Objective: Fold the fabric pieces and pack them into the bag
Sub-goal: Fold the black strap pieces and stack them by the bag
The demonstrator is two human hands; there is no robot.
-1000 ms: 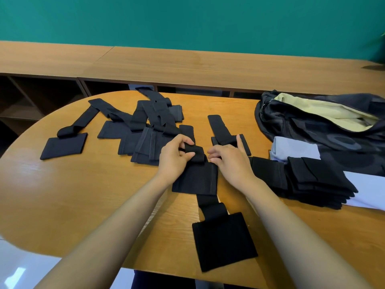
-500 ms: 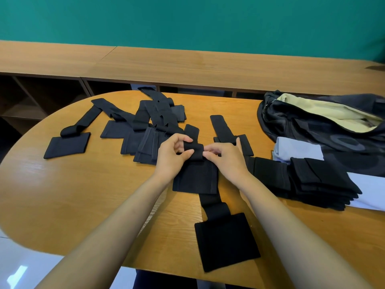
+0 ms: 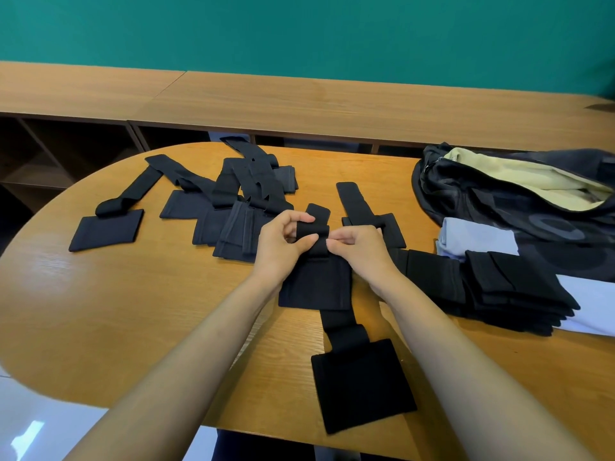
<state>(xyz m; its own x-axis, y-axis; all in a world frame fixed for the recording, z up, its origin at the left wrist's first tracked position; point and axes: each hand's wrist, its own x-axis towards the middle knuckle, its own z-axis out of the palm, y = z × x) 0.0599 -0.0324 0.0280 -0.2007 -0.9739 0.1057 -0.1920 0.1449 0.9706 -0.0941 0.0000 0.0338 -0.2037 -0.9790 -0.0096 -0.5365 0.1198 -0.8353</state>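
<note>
Pinching the folded strap (image 3: 312, 236) of a black fabric piece (image 3: 316, 287) between left hand (image 3: 279, 249) and right hand (image 3: 361, 252), fingers curled close, mid-table (image 3: 133, 311), bag (image 3: 492, 207) off right. Probably light, soft, floppy, quick to unfold; best gripped right at the fold.

Rounded wooden table (image 3: 133, 311): loose black fabric pieces (image 3: 233, 207) scattered far left, one fabric piece (image 3: 316, 287) mid-table, another (image 3: 359, 387) at near edge, folded stack (image 3: 499, 287) right, open bag (image 3: 499, 201) beyond, pale sheet (image 3: 476, 237) showing between them.

No legible text, label, brand, number or sign on any surface (the bag (image 3: 519, 207) shows only a ring pattern, no lettering).
</note>
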